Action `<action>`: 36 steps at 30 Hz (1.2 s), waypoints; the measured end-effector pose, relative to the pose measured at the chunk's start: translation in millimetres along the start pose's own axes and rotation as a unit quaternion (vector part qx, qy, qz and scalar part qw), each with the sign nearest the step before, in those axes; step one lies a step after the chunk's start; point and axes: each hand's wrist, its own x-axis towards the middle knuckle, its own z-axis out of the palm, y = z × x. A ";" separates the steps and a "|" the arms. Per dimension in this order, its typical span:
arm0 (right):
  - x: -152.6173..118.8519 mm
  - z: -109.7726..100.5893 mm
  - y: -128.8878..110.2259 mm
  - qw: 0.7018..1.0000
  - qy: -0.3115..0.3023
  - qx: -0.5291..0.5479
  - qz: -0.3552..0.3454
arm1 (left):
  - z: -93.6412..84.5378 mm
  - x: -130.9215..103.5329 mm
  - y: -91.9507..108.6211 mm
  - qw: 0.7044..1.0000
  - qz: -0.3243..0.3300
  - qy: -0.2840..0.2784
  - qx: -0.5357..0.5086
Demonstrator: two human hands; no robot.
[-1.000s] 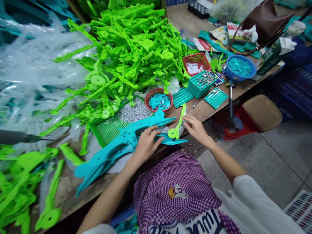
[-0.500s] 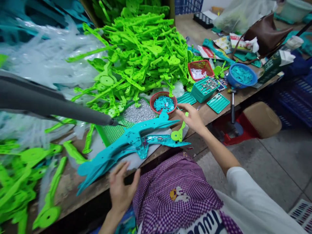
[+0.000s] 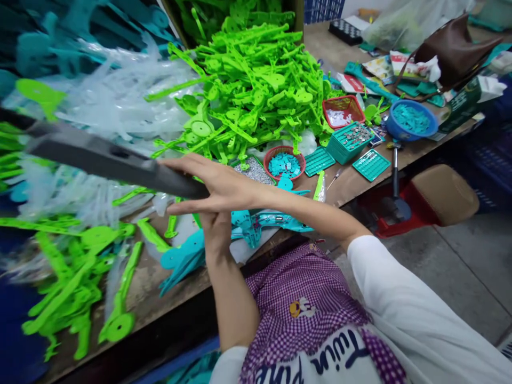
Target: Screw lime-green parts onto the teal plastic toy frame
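A long dark grey bar-shaped tool (image 3: pixel 120 160) slants in from the left, its right end reaching my right hand. My right hand (image 3: pixel 228 186) has straight fingers spread above and below that end; whether they press on it is unclear. Behind it my left hand (image 3: pixel 216 218) is mostly covered, fingers hidden. Below both hands a turquoise plastic piece (image 3: pixel 186 256) lies along the bench edge, partly hidden by my forearms. Past my right forearm, the tip of a light green part (image 3: pixel 319 186) shows beside clear plastic.
Behind are a heap of light green parts (image 3: pixel 256 85), a tray of small metal pieces (image 3: pixel 256 169) and a red basket (image 3: pixel 267 165) of turquoise pieces. Turquoise trays (image 3: pixel 348 143), a blue bowl (image 3: pixel 430 128) and a hammer (image 3: pixel 395 165) stand right. Loose green parts (image 3: pixel 72 277) lie left.
My right hand has swung left from beside the light green part to the grey tool. My left hand has risen from the bench edge behind it. The view has turned left.
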 end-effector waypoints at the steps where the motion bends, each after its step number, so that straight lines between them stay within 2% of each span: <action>1: -1.4 -6.9 -0.7 1.000 0.019 0.024 0.001 | 6.7 -2.0 4.4 1.000 -0.005 0.008 -0.021; 3: -2.2 -25.0 -0.4 0.995 0.046 0.087 0.013 | 21.8 0.2 15.7 0.997 -0.002 0.016 -0.076; 5: -6.2 -46.3 1.4 0.988 0.042 0.148 0.028 | 36.2 7.0 27.4 0.990 0.002 -0.025 -0.137; 9: -35.4 -78.1 7.0 0.976 0.041 0.211 0.037 | 53.2 15.3 38.5 0.951 -0.011 -0.217 -0.219; 10: -44.4 -81.0 8.8 0.975 0.046 0.213 0.037 | 55.2 15.2 38.2 0.940 -0.017 -0.253 -0.228; 12: -58.5 -81.7 12.2 0.975 0.038 0.215 0.043 | 58.0 13.8 36.2 0.925 -0.029 -0.293 -0.240; 15: -62.8 -78.3 14.6 0.967 0.022 0.251 0.041 | 60.8 13.5 35.4 0.920 -0.028 -0.284 -0.269; 18: -53.3 -78.9 10.9 0.958 0.052 0.276 0.058 | 65.0 16.5 36.6 0.922 -0.019 -0.254 -0.292; 20: -47.8 -81.3 6.6 0.957 0.076 0.264 0.096 | 70.3 17.7 34.2 0.929 -0.024 -0.231 -0.288; 22: -46.3 -83.3 4.2 0.957 0.090 0.246 0.126 | 77.3 16.4 28.5 0.945 -0.034 -0.184 -0.269; 26: -49.4 -82.9 9.2 0.961 0.109 0.218 0.133 | 89.3 9.7 16.7 0.977 -0.043 -0.093 -0.188; 30: -46.5 -83.2 12.2 0.960 0.128 0.195 0.158 | 91.3 9.5 16.4 0.982 -0.045 -0.102 -0.155; 36: -40.8 -91.4 -4.7 0.960 0.116 0.174 0.187 | 83.7 16.7 14.5 0.985 -0.033 -0.118 -0.118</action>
